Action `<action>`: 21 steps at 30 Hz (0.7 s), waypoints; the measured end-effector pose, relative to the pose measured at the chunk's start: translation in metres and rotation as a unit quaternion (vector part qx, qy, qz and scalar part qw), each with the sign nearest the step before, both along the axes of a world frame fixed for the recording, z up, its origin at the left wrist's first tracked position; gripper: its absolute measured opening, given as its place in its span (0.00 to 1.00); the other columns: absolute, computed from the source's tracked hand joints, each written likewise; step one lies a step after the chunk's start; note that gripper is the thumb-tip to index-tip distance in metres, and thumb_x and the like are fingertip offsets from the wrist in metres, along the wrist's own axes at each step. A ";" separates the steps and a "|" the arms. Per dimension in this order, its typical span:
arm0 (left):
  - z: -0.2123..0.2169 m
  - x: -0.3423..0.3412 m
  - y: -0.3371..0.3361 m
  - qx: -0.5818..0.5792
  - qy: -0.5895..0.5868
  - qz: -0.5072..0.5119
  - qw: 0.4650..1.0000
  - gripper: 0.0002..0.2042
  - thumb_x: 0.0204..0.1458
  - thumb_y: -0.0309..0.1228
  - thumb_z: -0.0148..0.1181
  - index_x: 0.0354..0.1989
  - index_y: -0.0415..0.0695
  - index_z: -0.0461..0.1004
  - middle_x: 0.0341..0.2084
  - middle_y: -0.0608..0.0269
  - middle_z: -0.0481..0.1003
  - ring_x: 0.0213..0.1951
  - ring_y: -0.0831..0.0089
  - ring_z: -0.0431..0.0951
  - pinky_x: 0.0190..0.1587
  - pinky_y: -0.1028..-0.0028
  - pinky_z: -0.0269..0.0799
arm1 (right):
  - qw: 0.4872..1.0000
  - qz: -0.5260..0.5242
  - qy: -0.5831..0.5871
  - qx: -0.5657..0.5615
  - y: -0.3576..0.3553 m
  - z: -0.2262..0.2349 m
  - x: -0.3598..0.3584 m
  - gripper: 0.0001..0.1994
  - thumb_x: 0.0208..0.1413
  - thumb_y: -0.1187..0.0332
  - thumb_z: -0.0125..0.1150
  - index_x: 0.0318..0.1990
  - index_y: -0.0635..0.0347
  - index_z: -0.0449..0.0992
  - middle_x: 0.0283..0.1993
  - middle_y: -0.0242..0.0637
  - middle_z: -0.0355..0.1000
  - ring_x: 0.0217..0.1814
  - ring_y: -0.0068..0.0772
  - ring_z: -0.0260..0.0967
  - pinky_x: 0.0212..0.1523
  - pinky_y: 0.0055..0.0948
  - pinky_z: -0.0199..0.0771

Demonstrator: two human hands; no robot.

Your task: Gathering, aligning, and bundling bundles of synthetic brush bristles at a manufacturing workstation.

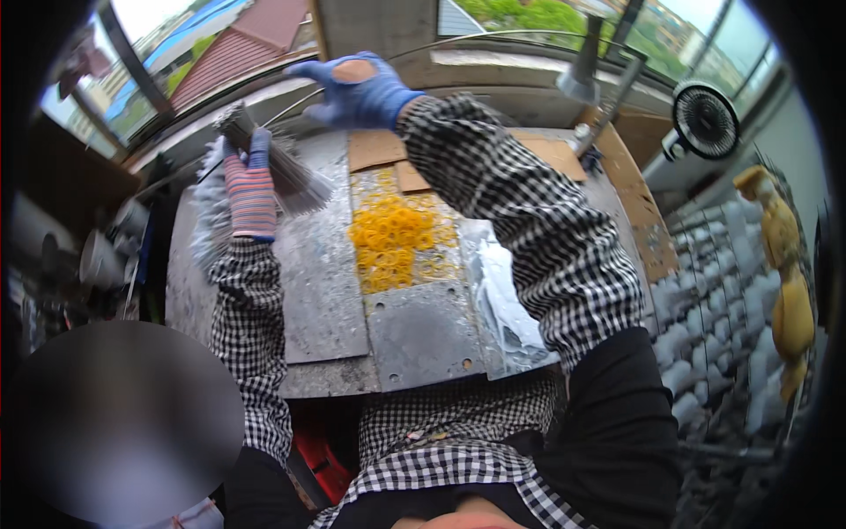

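My left hand, in a red-and-blue striped knit glove, grips a bundle of thin grey strips at the table's far left. The strips fan out toward the right, and the palm side of the hand is hidden. Farther back, near the window sill, my right hand wears a blue glove with a bare patch on its back. Its fingers are spread apart, pointing left. A thin curved wire or cord runs behind this hand; no grip on it shows. Small yellow rings lie heaped mid-table.
A grey metal plate lies at the table's front, beside a clear plastic bag. Cardboard pieces sit at the back. A black fan stands back right, above racks of pale bundled pieces. Pale bundles lie left of my hand.
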State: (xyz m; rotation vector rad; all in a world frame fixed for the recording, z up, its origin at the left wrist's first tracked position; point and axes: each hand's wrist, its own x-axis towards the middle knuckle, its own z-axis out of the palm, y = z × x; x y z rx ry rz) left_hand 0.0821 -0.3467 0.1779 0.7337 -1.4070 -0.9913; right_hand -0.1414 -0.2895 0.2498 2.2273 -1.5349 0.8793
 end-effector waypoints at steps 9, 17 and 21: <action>0.002 -0.169 -0.026 0.035 0.121 -0.477 0.870 0.33 0.49 0.11 0.46 0.68 0.42 0.63 0.54 0.61 0.76 0.49 0.75 0.77 0.49 0.75 0.75 | 0.974 0.061 -0.193 -0.099 0.006 0.014 -0.104 0.19 0.50 0.72 0.68 0.51 0.58 0.74 0.41 0.38 0.78 0.42 0.34 0.77 0.44 0.30 0.78; -0.098 -0.071 0.120 -0.314 -0.447 -0.235 0.804 0.33 0.52 0.39 0.69 0.66 0.44 0.67 0.55 0.48 0.72 0.59 0.51 0.73 0.63 0.58 0.70 | 0.978 -0.040 -0.176 -0.106 0.014 -0.003 -0.293 0.33 0.53 0.61 0.75 0.66 0.44 0.65 0.60 0.47 0.72 0.60 0.42 0.71 0.61 0.39 0.75; -0.125 0.076 0.085 -0.257 -0.581 -0.046 0.771 0.34 0.41 0.25 0.65 0.63 0.44 0.67 0.54 0.47 0.71 0.59 0.49 0.70 0.64 0.55 0.68 | 0.951 -0.154 0.039 -0.264 0.061 0.012 -0.179 0.31 0.54 0.59 0.75 0.64 0.50 0.69 0.58 0.46 0.75 0.57 0.44 0.74 0.59 0.38 0.77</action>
